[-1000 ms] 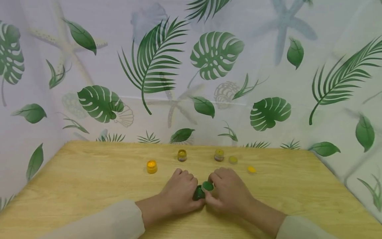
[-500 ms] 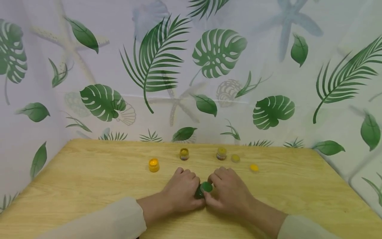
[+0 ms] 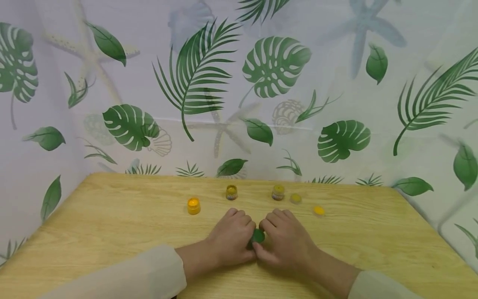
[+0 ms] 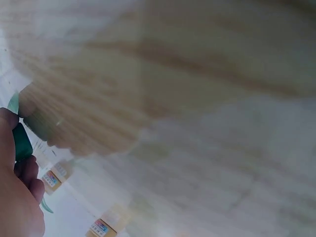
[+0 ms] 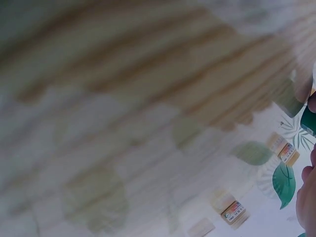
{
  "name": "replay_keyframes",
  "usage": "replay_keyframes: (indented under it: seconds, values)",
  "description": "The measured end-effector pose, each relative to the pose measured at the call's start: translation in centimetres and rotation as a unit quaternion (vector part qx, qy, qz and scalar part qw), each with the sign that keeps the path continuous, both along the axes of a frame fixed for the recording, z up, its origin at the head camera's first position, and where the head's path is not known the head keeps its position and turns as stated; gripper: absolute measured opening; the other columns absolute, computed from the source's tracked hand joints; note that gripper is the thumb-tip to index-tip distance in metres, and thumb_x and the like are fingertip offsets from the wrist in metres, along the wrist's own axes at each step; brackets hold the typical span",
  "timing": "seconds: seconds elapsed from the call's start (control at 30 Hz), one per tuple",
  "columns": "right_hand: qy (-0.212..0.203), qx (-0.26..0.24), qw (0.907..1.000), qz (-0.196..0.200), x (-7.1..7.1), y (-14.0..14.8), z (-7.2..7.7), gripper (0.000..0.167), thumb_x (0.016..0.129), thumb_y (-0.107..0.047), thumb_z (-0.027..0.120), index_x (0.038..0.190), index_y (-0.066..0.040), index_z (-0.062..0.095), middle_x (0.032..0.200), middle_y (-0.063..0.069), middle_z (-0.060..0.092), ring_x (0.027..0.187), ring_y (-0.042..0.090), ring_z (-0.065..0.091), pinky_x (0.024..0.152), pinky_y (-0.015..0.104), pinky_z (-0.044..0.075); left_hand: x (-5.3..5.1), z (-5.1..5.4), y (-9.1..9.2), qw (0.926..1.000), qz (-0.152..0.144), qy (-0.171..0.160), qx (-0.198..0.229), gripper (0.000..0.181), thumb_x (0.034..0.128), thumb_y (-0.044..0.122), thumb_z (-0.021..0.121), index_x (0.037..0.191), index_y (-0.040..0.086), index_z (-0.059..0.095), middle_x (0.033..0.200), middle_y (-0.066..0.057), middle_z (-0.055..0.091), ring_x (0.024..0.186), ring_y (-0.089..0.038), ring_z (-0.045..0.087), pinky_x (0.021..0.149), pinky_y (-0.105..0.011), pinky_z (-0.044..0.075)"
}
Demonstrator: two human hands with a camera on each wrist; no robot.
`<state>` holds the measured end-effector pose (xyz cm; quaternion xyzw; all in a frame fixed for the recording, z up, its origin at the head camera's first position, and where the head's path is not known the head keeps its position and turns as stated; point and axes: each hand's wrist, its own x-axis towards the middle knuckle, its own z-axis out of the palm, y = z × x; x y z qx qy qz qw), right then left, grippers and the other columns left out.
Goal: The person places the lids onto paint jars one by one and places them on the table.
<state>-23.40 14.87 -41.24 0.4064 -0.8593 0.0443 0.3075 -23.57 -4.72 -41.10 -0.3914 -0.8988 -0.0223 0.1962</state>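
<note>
In the head view, my left hand (image 3: 232, 237) and right hand (image 3: 286, 238) meet low in the middle, just above the table. My left fingers curl round a small green paint jar (image 4: 22, 143), plain in the left wrist view but mostly hidden behind the knuckles from above. Between thumb and fingers, my right hand pinches the jar's round green lid (image 3: 258, 236). The lid is up against the jar; whether it is seated cannot be made out. Part of the green jar also shows at the edge of the right wrist view.
Beyond the hands on the wooden table (image 3: 112, 232) stand an uncapped orange-yellow jar (image 3: 193, 206), a mustard jar (image 3: 231, 192) and an olive-yellow jar (image 3: 278, 193). An olive lid (image 3: 296, 199) and a yellow lid (image 3: 319, 211) lie to the right. A leaf-print cloth (image 3: 224, 83) hangs behind.
My left hand has come closer to the right one, narrowing the gap between them. The green lid has shifted over the jar, and less of both now shows.
</note>
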Motion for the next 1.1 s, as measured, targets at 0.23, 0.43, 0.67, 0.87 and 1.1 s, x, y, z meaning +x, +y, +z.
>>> replay_keyframes:
  seconds: [0.23, 0.43, 0.67, 0.87, 1.1]
  values:
    - [0.040, -0.017, 0.9988, 0.024, -0.08, -0.06, 0.15, 0.031, 0.082, -0.043, 0.064, 0.074, -0.014, 0.057, 0.073, -0.004, 0.051, 0.072, 0.016, 0.047, 0.071, 0.033, 0.041, 0.09, -0.12, -0.01, 0.9991, -0.006, 0.040, 0.014, 0.034, 0.0799, 0.050, 0.071, 0.077, 0.020, 0.057, 0.073, 0.010, 0.050, 0.070, -0.009, 0.041, 0.075, -0.026, 0.036]
    - [0.032, -0.025, 0.9989, 0.025, 0.05, -0.01, 0.40, 0.026, 0.076, -0.039, 0.062, 0.080, -0.013, 0.060, 0.075, -0.004, 0.053, 0.073, 0.015, 0.049, 0.071, 0.032, 0.040, 0.49, 0.06, 0.05, 0.9980, -0.005, 0.043, 0.046, 0.030, 0.0817, 0.046, 0.070, 0.078, 0.018, 0.059, 0.076, 0.008, 0.056, 0.072, -0.010, 0.047, 0.076, -0.027, 0.039]
    - [0.044, -0.015, 0.9985, 0.030, 0.04, 0.20, 0.33, 0.028, 0.071, -0.037, 0.060, 0.084, -0.012, 0.063, 0.077, -0.002, 0.057, 0.075, 0.016, 0.052, 0.071, 0.033, 0.042, 0.52, 0.05, 0.16, 0.9982, -0.010, 0.031, 0.051, 0.029, 0.0822, 0.045, 0.069, 0.085, 0.018, 0.061, 0.082, 0.008, 0.059, 0.078, -0.011, 0.049, 0.080, -0.028, 0.040]
    - [0.047, -0.019, 0.9985, 0.023, 0.12, 0.14, 0.48, 0.028, 0.075, -0.040, 0.059, 0.081, -0.013, 0.061, 0.075, -0.003, 0.055, 0.073, 0.016, 0.051, 0.071, 0.034, 0.041, 0.30, 0.32, 0.01, 0.9988, -0.015, 0.015, 0.045, 0.027, 0.0824, 0.043, 0.069, 0.088, 0.017, 0.063, 0.082, 0.008, 0.058, 0.078, -0.011, 0.048, 0.083, -0.029, 0.041]
    - [0.100, -0.045, 0.9935, 0.030, -0.20, 0.01, 0.50, 0.050, 0.096, -0.055, 0.042, 0.064, -0.016, 0.046, 0.062, -0.005, 0.040, 0.061, 0.016, 0.040, 0.065, 0.033, 0.037, 0.37, 0.32, -0.04, 0.9983, -0.021, 0.021, 0.050, 0.028, 0.0810, 0.043, 0.072, 0.084, 0.017, 0.062, 0.078, 0.009, 0.052, 0.075, -0.010, 0.044, 0.081, -0.028, 0.040]
